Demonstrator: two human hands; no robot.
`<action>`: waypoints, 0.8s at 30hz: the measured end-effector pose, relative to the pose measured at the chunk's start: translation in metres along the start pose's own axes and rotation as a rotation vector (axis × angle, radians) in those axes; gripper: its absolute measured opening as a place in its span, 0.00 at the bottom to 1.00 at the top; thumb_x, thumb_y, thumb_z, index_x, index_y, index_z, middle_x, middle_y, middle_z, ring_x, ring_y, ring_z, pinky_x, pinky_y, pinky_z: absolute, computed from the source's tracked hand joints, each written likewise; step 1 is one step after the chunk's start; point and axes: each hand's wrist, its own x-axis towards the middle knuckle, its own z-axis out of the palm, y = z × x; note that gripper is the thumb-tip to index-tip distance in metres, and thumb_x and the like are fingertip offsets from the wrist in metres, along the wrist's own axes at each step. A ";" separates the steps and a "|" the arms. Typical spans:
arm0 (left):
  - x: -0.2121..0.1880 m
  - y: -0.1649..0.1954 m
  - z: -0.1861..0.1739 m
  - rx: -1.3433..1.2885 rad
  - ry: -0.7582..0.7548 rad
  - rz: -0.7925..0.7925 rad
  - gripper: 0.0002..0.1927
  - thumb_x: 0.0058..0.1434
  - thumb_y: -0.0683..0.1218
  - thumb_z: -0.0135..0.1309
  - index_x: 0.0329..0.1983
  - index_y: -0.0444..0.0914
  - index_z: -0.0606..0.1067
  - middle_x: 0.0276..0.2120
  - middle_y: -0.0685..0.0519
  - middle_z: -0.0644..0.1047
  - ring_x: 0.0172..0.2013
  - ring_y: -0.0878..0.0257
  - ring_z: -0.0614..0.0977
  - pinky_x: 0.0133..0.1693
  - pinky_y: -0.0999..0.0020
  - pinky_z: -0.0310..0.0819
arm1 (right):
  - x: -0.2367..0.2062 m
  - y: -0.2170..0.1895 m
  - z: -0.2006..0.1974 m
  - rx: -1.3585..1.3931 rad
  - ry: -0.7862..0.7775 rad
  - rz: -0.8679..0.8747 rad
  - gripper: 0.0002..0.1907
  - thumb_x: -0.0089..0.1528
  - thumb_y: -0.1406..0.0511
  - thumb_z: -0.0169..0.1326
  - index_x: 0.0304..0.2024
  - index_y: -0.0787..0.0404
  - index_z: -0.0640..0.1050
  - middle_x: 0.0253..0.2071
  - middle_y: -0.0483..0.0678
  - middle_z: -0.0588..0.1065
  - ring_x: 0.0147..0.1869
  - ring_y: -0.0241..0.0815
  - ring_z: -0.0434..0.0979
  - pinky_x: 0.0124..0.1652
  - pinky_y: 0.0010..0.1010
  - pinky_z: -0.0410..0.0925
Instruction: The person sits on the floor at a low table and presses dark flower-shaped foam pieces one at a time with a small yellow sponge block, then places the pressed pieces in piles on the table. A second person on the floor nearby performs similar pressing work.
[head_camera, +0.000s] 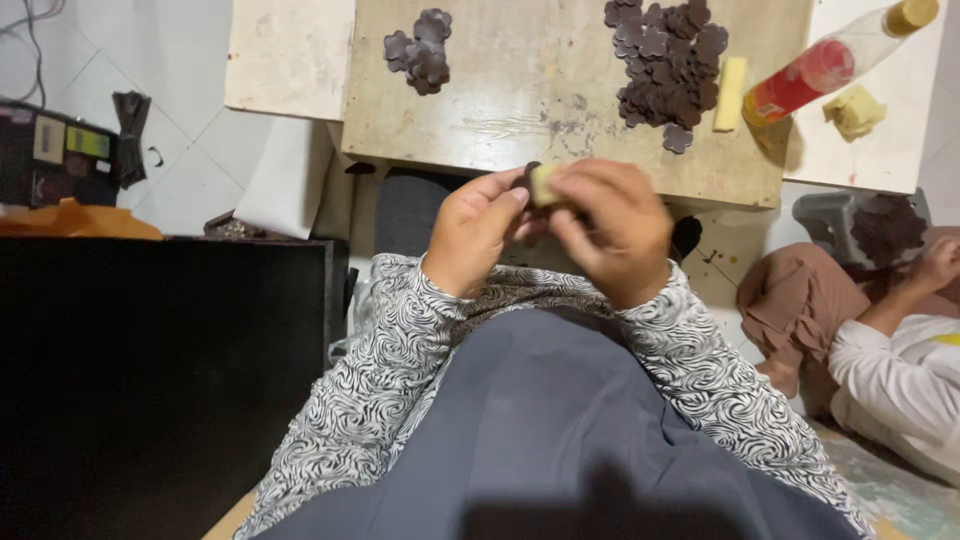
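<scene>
My left hand (472, 232) and my right hand (612, 230) meet above my lap, just below the near edge of a low wooden board (530, 90). Together they pinch a small pale yellow piece (541, 184) with a dark brown flower-shaped cutout (528, 176) pressed behind it. A small pile of the same dark cutouts (420, 52) lies at the board's far left. A larger heap of cutouts (668, 70) lies at its far right, beside a pale yellow stick (731, 94).
A plastic bottle with red liquid (835, 60) and a pale yellow lump (853, 110) lie on a white board (890, 150) at right. Another person (880, 340) sits on the floor at right, handling dark cutouts. A black box (150, 380) fills the left.
</scene>
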 end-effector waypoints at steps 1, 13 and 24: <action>0.001 -0.002 0.000 -0.012 0.019 -0.016 0.16 0.74 0.41 0.48 0.61 0.28 0.72 0.47 0.49 0.80 0.43 0.67 0.81 0.46 0.72 0.79 | -0.001 0.001 0.002 -0.006 -0.032 -0.005 0.16 0.59 0.75 0.63 0.49 0.65 0.80 0.50 0.54 0.77 0.55 0.53 0.79 0.55 0.38 0.73; 0.036 -0.040 -0.061 0.131 0.347 -0.194 0.13 0.69 0.41 0.51 0.56 0.35 0.74 0.42 0.52 0.81 0.38 0.68 0.82 0.35 0.75 0.77 | -0.089 0.118 0.041 0.469 0.081 0.843 0.13 0.67 0.68 0.58 0.53 0.68 0.79 0.49 0.48 0.80 0.50 0.33 0.78 0.51 0.24 0.71; 0.117 0.037 -0.094 0.222 0.686 0.079 0.31 0.68 0.46 0.55 0.72 0.38 0.61 0.43 0.39 0.78 0.29 0.58 0.72 0.29 0.61 0.62 | -0.143 0.126 0.026 0.625 0.194 1.116 0.13 0.66 0.68 0.57 0.52 0.68 0.78 0.47 0.46 0.80 0.47 0.31 0.79 0.48 0.22 0.71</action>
